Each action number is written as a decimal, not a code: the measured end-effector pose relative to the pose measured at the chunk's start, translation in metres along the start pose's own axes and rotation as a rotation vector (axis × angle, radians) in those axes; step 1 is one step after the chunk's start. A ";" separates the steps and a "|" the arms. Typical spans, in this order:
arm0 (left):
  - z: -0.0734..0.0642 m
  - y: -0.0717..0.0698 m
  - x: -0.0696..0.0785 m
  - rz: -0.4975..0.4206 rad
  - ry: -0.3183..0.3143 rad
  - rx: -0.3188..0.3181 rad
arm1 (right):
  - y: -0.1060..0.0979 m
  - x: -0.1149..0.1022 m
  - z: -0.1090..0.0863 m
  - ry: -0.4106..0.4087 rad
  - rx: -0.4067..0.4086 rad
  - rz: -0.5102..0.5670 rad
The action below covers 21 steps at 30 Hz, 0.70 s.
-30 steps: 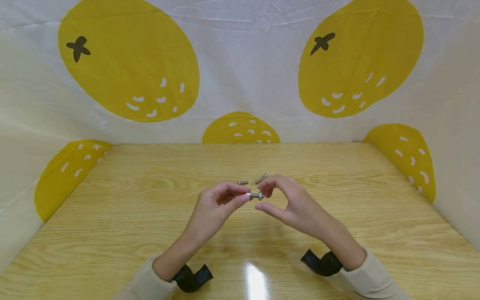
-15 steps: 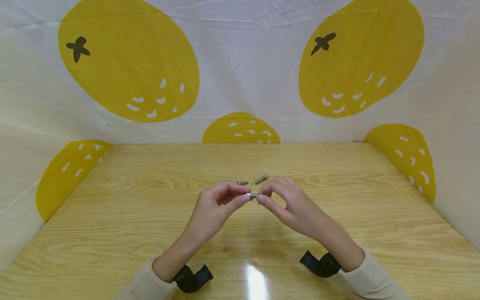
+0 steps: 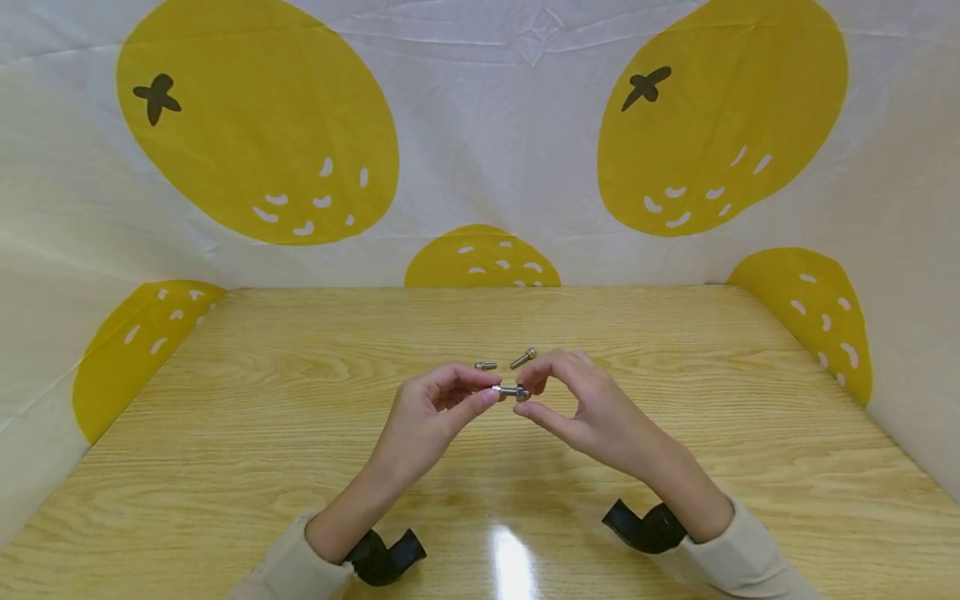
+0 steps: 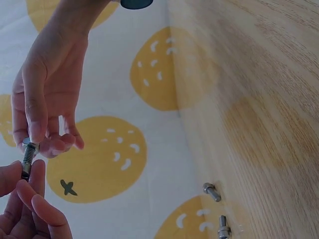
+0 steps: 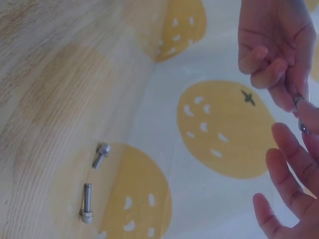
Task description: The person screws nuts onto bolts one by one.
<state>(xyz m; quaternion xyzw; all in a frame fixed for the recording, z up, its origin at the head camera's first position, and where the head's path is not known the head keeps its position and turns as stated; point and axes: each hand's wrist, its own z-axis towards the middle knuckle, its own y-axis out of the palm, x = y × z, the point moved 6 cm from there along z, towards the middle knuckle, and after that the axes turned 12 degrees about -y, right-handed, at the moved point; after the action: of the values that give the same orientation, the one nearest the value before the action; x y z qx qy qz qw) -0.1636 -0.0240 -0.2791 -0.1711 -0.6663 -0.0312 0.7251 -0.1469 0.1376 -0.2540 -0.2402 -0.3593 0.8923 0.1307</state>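
Near the middle of the head view, my left hand (image 3: 423,421) pinches the head end of a small metal bolt (image 3: 508,391) between thumb and fingertips, holding it sideways over the table. A hex nut (image 3: 521,392) sits on the bolt's threads near its right end. My right hand (image 3: 592,408) is at that end, with thumb and index finger parted around the nut. In the left wrist view the right thumb overlaps the nut (image 4: 31,145), and threads show between the two hands. The bolt's head is mostly hidden by my left fingertips.
Two more metal bolts lie on the wooden table (image 3: 300,350) just beyond my hands: a shorter one (image 3: 486,366) on the left and a longer one (image 3: 523,358) on the right, slanted. A white cloth (image 3: 495,125) with yellow fruit prints hangs behind and at both sides.
Half a second ago my right fingertips closed over the nut and covered it; now they have parted and the nut shows again. My left hand and the bolt stay in place.
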 end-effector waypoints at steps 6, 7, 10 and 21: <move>0.000 0.000 0.000 0.001 0.001 -0.002 | 0.001 0.000 0.000 -0.056 0.010 -0.016; 0.000 0.000 0.000 0.001 0.002 -0.001 | 0.001 0.000 0.000 -0.058 0.010 -0.016; -0.001 0.000 0.001 -0.006 0.004 -0.002 | 0.002 0.001 0.000 -0.060 0.007 -0.015; -0.001 0.002 0.001 -0.004 -0.001 -0.009 | 0.004 0.003 -0.001 0.063 -0.038 -0.014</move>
<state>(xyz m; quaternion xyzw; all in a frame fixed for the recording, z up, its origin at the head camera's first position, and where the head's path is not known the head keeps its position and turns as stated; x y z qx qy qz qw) -0.1616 -0.0225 -0.2783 -0.1730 -0.6670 -0.0355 0.7239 -0.1496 0.1365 -0.2589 -0.2682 -0.3737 0.8763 0.1434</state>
